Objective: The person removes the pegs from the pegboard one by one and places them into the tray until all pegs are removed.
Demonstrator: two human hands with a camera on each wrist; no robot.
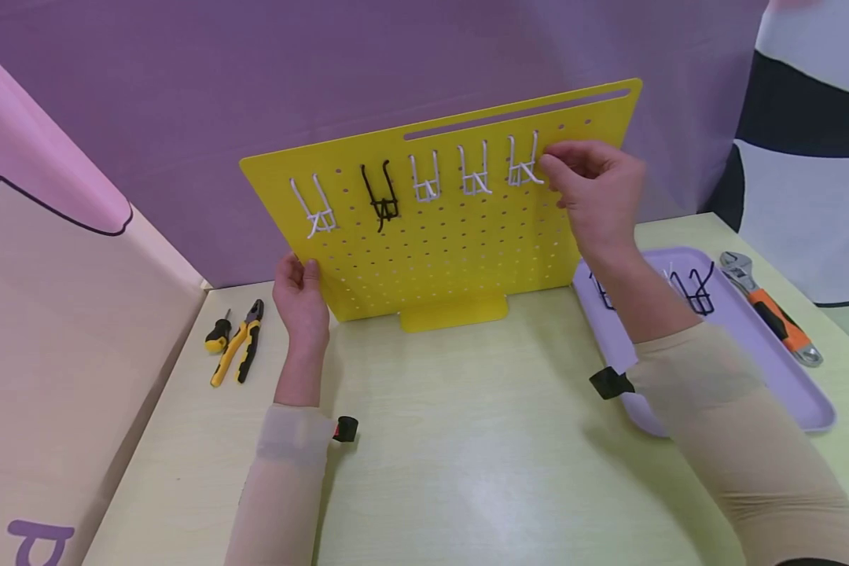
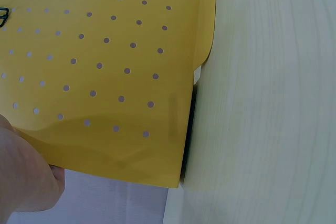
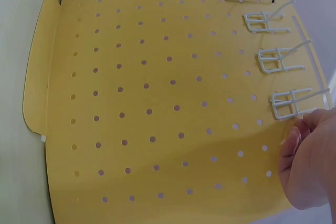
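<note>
A yellow pegboard stands tilted on the table, its folded foot lip toward me. My left hand grips its lower left edge, thumb in front; in the left wrist view that hand shows only partly. Along the top rows hang several white wire hooks and one black wire hook. At the rightmost white hook, my right hand has thumb and curled fingers pinched at its side. In the right wrist view the right hand's fingertips are right against that hook.
A lilac tray on the right holds black hooks and a white one, partly hidden by my right forearm. Beside it lies an orange-handled adjustable wrench. Pliers and a stubby screwdriver lie at left. A purple backdrop rises behind.
</note>
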